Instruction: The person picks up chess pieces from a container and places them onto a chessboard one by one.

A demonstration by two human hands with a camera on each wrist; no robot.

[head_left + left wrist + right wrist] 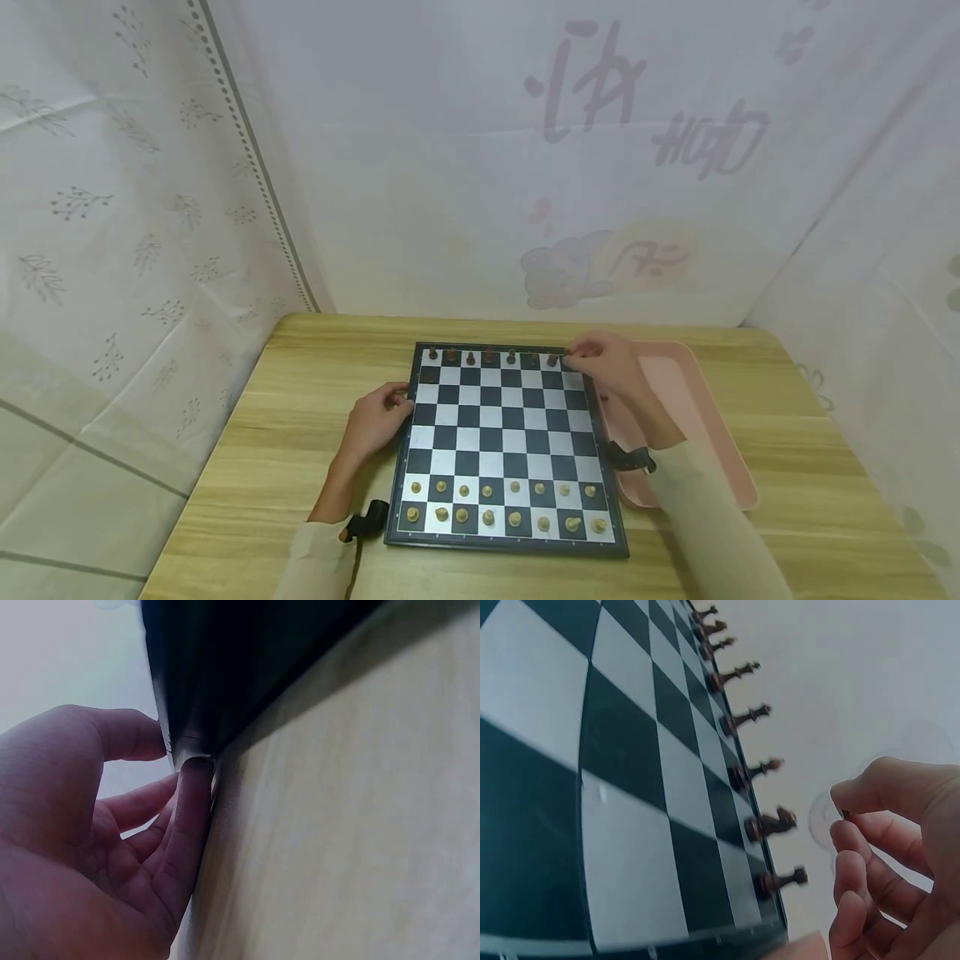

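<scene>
A black-and-white chessboard (491, 417) lies on the wooden table. My left hand (377, 418) holds its left edge; in the left wrist view the curled fingers (196, 817) meet the board's dark side (240, 667). Over the far right corner, my right hand (609, 362) brings thumb and forefinger together. Between those fingertips, a tiny dark bit of a chess piece (845, 815) shows, mostly hidden. Near that hand, a dark rook (784, 881) stands at the corner, apart from the fingers. Other dark pieces (739, 720) line the far row.
Light chess pieces (514, 519) fill the two near rows. A lone dark piece (430, 377) stands in the second far row at left. Right of the board, partly under my right forearm, is a pink tray (712, 425) with a small dark piece (604, 398) by its left side.
</scene>
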